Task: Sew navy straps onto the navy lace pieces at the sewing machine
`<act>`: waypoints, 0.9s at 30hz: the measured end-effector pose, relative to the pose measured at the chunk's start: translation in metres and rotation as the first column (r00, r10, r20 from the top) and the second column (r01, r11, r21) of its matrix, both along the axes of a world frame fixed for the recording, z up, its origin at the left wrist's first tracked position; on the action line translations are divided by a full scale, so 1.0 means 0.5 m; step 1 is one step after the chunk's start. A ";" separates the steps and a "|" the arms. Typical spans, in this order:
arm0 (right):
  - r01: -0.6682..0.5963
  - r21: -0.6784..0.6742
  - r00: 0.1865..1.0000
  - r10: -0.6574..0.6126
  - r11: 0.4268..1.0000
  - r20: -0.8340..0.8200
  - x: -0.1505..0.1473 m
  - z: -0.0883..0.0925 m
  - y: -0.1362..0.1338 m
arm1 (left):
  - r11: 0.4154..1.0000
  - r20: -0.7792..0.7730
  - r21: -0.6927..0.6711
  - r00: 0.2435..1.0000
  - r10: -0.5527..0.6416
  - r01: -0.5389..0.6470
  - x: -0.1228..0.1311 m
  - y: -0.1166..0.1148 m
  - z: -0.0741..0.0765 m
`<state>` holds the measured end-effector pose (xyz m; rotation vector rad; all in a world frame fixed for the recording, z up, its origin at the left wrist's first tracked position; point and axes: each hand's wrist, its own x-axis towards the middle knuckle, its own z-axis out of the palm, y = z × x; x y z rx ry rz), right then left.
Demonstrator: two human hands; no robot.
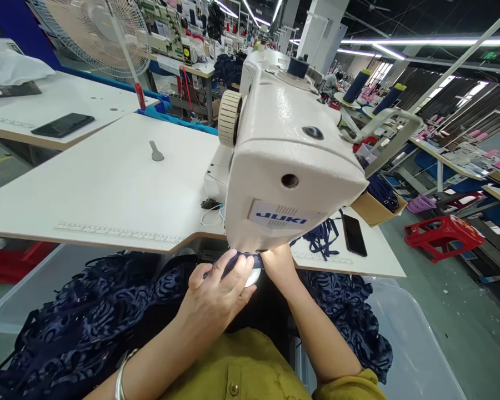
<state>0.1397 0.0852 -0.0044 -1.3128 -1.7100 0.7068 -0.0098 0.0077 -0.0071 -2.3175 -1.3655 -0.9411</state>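
Below the head of a white sewing machine [283,161], my left hand [219,289] holds dark navy fabric [256,260], its fingers bent over the cloth. My right hand [278,265] is closed at the fabric's right end, its fingertips partly hidden under the machine head. Something white and round [253,276] shows between the hands. The needle area is hidden by the machine. Patterned navy garments [95,311] are piled to the left of my left arm, and more patterned fabric [345,311] lies right of my right forearm.
On the white table [108,183] lie a small grey piece [155,151] and, at right, a phone [354,235] beside navy straps [323,236]. Another phone [63,125] lies on the left table. A fan [100,28] stands behind; a red stool [444,236] is at right.
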 end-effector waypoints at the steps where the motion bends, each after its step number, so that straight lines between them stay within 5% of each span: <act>1: 0.008 -0.005 1.000 -0.008 1.000 -0.016 -0.001 0.001 0.001 | 1.000 0.013 0.005 1.000 0.006 -0.006 0.002 0.000 0.000; 17: -0.068 0.035 0.996 0.070 0.997 -0.049 -0.007 0.013 0.002 | 1.000 0.006 -0.001 1.000 -0.009 0.009 0.001 -0.001 0.012; 27: -0.110 0.012 0.992 0.110 0.994 -0.060 0.001 -0.016 0.006 | 1.000 0.031 -0.013 1.000 0.006 -0.006 0.000 -0.003 0.003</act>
